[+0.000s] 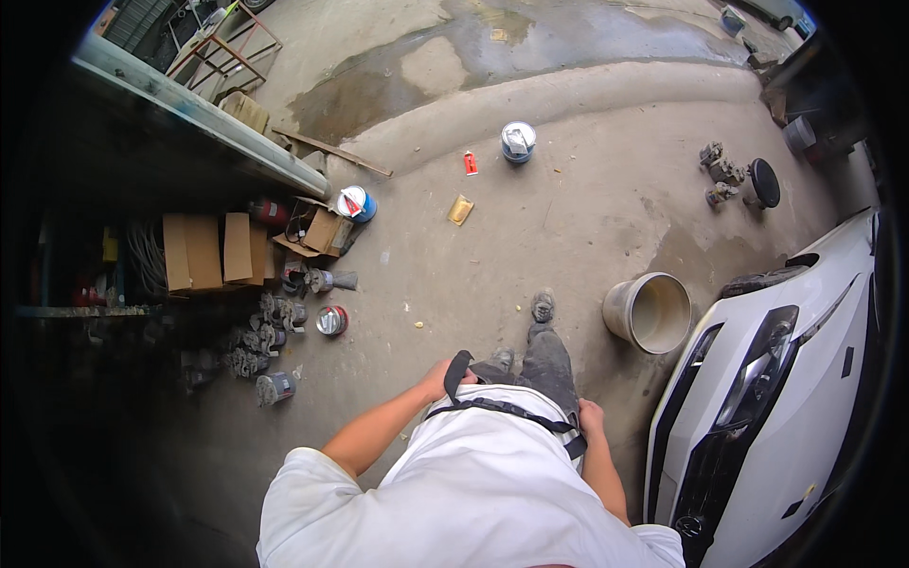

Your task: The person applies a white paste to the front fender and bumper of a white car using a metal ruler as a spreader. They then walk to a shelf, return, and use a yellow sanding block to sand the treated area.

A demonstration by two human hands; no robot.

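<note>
My left hand (451,376) is at the left side of my waist, beside a black strap (456,375) that loops up over its fingers; whether the fingers grip it is unclear. A black webbing belt (497,406) runs round the waist over my white T-shirt (469,497). At the right hip, my right hand (591,417) has curled fingers at the side of the grey trousers (550,362), near the belt's hanging end. What it holds, if anything, is hidden. Ahead on the concrete floor stands a large beige bucket (619,312), to the right of my feet.
A white car (767,397) stands close on the right. On the left are cardboard boxes (193,252), used cans (275,389) and an open tin (331,321). Blue cans (517,150), a yellow sponge-like block (460,210) and a wooden strip (341,153) lie or stand ahead. A black round stool (764,183) is at right.
</note>
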